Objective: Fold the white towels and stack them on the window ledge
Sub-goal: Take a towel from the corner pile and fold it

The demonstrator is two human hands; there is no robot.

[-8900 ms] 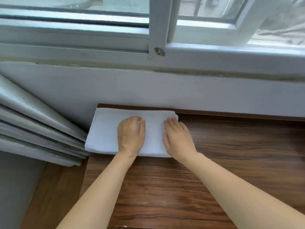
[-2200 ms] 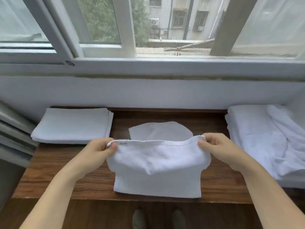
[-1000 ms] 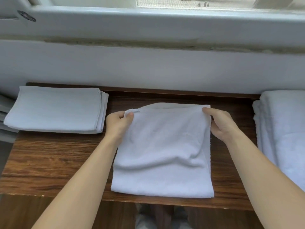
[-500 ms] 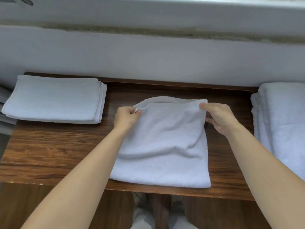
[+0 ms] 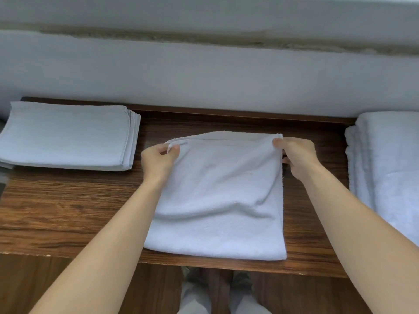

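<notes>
— Pinching, both of them? What are the fingers doing?

— Yes. The left hand has thumb and fingers clamped on the far left corner of the white towel; the right hand grips the far right corner the same way, its lower fingers curled beside the towel's edge.

— And the towel itself?

— Folded over, lying in the middle of the wooden tabletop, its near edge close to the tabletop's front lip. The top layer is a little rumpled, and its far hem sits just short of the layer beneath.

— What's around it?

— To the left, apart from it, a neat stack of folded towels against the white wall. To the right, a looser pile of white towels, close to the right forearm but not touching the held towel. Bare wood shows between all three.

— Anything below?

— The person's legs and feet, blurred, under the front edge.
</notes>
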